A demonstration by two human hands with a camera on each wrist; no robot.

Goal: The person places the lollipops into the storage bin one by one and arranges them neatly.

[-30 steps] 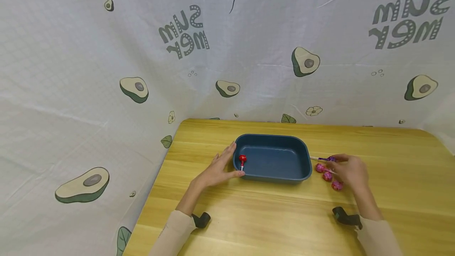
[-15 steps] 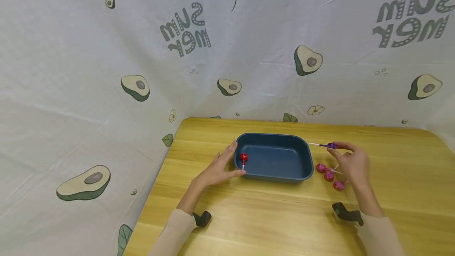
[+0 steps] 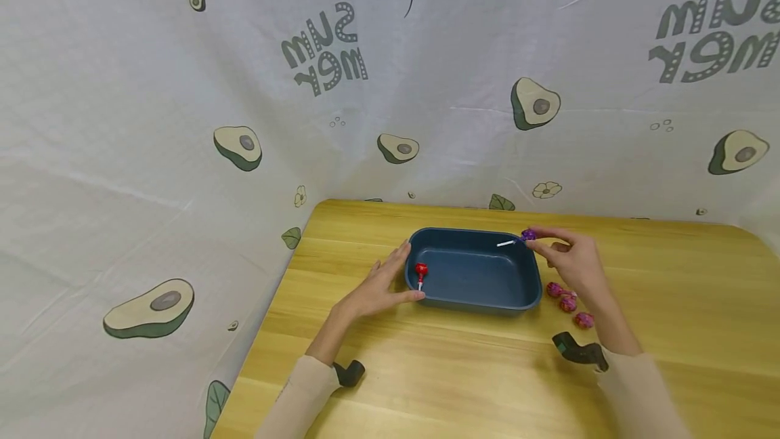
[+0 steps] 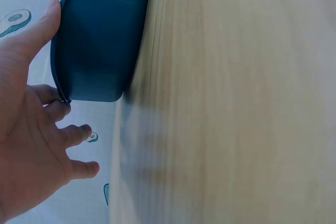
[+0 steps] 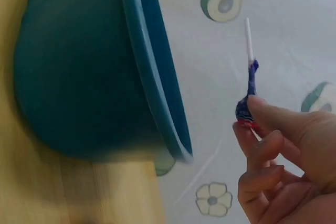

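A dark blue rectangular bin [image 3: 475, 269] stands on the wooden table. At its left end my left hand [image 3: 379, 288] rests spread, thumb at the near rim and fingers along the side. In the left wrist view the thumb [image 4: 44, 30] touches the rim. My right hand [image 3: 575, 256] pinches a purple-wrapped lollipop [image 5: 244, 109] by its candy head between thumb and fingertips. This lollipop's white stick points left, over the bin's far right corner in the head view. Inside the bin, near its left end, lies a red lollipop [image 3: 421, 269].
Several pink lollipops [image 3: 568, 303] lie on the table [image 3: 439, 371] right of the bin, partly behind the right forearm. A white cloth [image 3: 463, 127] printed with avocados hangs behind the table and down its left side. Black wrist mounts [image 3: 575, 349] stick out from the sleeves.
My right hand has lifted the purple lollipop off the table by the pink ones and carried it left to the bin's far right corner. My left hand stays at the bin.
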